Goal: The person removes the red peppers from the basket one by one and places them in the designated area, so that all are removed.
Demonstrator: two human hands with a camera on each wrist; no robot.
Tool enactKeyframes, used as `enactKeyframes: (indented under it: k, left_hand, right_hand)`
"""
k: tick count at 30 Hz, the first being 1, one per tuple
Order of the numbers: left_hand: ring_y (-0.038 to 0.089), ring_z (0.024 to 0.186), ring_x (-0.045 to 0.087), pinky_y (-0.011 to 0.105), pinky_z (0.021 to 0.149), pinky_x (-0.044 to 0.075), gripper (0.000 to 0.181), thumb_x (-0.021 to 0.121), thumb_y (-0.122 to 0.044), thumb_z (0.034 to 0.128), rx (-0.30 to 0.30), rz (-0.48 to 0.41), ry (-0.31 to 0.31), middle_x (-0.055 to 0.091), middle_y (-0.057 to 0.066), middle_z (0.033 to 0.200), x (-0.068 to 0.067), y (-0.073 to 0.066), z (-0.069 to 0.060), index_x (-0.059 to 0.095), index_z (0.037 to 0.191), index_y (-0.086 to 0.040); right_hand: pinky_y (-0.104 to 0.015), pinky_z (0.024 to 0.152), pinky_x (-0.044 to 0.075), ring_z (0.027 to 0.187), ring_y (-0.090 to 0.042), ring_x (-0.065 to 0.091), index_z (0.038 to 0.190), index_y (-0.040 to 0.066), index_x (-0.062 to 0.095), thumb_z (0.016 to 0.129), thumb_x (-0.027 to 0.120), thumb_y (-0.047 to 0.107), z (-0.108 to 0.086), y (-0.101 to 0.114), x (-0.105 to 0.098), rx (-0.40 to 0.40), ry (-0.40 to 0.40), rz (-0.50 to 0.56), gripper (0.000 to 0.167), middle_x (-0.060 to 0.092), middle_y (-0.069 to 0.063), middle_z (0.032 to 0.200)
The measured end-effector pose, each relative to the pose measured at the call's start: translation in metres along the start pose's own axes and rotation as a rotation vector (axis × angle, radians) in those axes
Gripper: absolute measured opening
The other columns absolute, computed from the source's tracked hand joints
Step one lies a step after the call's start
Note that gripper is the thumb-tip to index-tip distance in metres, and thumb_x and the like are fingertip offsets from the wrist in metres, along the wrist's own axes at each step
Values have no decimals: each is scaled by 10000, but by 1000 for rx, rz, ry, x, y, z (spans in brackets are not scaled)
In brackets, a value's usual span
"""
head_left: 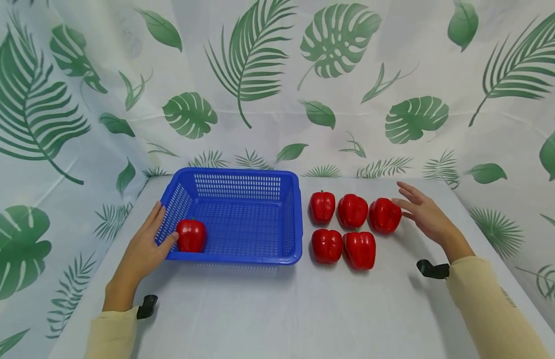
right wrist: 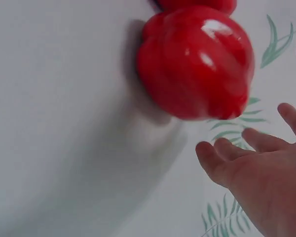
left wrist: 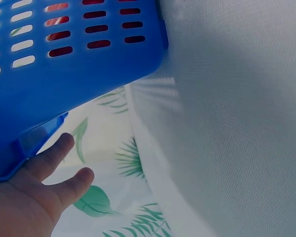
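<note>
A blue plastic basket with slotted walls stands on the table, with one red bell pepper in its near left corner. My left hand holds the basket's left rim, thumb over the edge beside that pepper and fingers along the outside. In the left wrist view, two fingers stretch out below the basket's wall. To the right of the basket sit several more red bell peppers in two rows. My right hand, fingers spread, is beside the rightmost pepper; the right wrist view shows a gap between hand and pepper.
The peppers nearest the basket are one in the back row and one in the front row. A white curtain with green leaf prints hangs behind and at both sides of the white table.
</note>
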State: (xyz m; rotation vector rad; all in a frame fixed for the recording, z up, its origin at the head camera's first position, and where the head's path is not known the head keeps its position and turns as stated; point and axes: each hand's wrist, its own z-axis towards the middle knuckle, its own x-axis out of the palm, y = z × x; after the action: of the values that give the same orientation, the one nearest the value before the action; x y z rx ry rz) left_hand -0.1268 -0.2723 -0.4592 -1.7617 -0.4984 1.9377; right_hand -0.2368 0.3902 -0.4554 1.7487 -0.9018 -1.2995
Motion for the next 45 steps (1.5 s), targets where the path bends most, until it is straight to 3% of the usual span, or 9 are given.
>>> enactKeyframes:
  k: [9, 14, 23, 32, 45]
  left_hand:
    - [543, 1571, 181, 758, 1163, 267, 837, 603, -335, 1068, 2, 7, -5, 91, 232, 1771, 2, 0, 1, 183, 1674, 62]
    - [538, 1575, 175, 754, 1164, 268, 846, 611, -338, 1064, -4, 8, 2, 91, 232, 1771, 4, 0, 2, 182, 1675, 58]
    - [541, 1574, 173, 756, 1166, 261, 841, 598, -338, 1064, -8, 4, 11, 78, 218, 1777, 5, -2, 3, 176, 1678, 53]
    - [533, 1579, 168, 752, 1169, 260, 842, 592, -352, 1067, -10, 8, 10, 71, 204, 1781, 3, -2, 3, 174, 1680, 47]
    - [531, 1581, 163, 750, 1174, 254, 837, 589, -344, 1070, -16, 1, 7, 64, 207, 1781, 0, 0, 0, 171, 1680, 50]
  right_hand:
    - [-801, 1173, 169, 1610, -477, -118, 1719, 292, -110, 1085, 558, 498, 9, 29, 9, -11, -55, -27, 943, -130, -139, 1782]
    - [-792, 1166, 211, 1611, -473, -120, 1713, 310, -125, 1094, 556, 461, 11, 42, 18, -40, -45, -40, 933, -140, -137, 1781]
    - [-813, 1143, 247, 1612, -505, 30, 1732, 309, -48, 1092, 552, 458, 14, 53, 30, -85, -56, -64, 891, -7, -197, 1784]
    - [-794, 1148, 279, 1604, -488, 155, 1744, 317, 73, 1085, 573, 474, 16, 67, 47, -133, -51, -78, 842, 99, -93, 1792]
    - [-733, 1201, 268, 1591, -421, 260, 1734, 283, 220, 1084, 597, 435, 26, 107, 86, -209, 25, 38, 766, 231, -78, 1772]
